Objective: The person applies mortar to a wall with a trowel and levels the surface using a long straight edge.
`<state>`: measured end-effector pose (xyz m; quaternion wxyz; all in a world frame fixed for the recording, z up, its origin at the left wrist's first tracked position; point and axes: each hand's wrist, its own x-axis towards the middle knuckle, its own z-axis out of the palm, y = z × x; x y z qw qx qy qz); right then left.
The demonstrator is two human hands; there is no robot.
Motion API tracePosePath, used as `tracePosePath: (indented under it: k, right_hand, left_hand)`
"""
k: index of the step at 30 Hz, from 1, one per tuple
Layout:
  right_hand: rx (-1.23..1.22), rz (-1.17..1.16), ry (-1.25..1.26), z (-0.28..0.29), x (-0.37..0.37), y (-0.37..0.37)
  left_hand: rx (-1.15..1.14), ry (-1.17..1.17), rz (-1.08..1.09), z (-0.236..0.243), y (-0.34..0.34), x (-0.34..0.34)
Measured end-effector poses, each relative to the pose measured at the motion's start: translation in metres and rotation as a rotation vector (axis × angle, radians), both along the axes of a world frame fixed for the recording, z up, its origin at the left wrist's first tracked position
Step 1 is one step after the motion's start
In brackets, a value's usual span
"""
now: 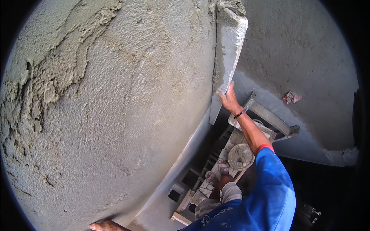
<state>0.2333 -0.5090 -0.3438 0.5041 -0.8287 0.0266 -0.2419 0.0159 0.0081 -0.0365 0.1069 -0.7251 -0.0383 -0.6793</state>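
My right hand (230, 101) reaches up and grips the edge of a long, flat grey straightedge board (229, 52). Its thumb is on the near face, and the other fingers wrap the right edge, partly hidden. The board stands nearly upright along the edge of the plastered wall (146, 96), with wet mortar (232, 7) on its top and left side. At the lower picture edge, my left hand (105, 226) is against the plaster with a finger stretched out. Most of that hand is cut off by the frame.
Below, my sandaled feet (222, 166) stand on a plank scaffold beside a round mortar bucket (241, 156). A wooden frame (271, 115) stands to the right. A second plastered wall (300, 57) has a crumpled red-white scrap (291, 97) on it. Rough mortar ridges (50, 77) lie at left.
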Motion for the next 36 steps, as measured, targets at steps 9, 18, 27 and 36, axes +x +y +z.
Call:
tracePosePath:
  k: [9, 18, 27, 36]
  right_hand:
    - [0.059, -0.148, -0.002, -0.029, -0.003, 0.015]
    - [0.162, -0.153, -0.131, -0.043, 0.008, 0.017]
    - [0.206, -0.123, -0.192, -0.021, 0.003, 0.025]
    - [0.567, 0.02, -0.21, -0.009, -0.004, 0.029]
  left_hand:
    - [0.043, 0.012, 0.075, 0.0, -0.002, -0.004]
    - [0.028, -0.001, 0.051, -0.001, -0.001, -0.003]
    - [0.288, 0.344, -0.633, -0.026, -0.091, 0.016]
    - [0.7, 0.783, -1.031, -0.089, -0.377, 0.174]
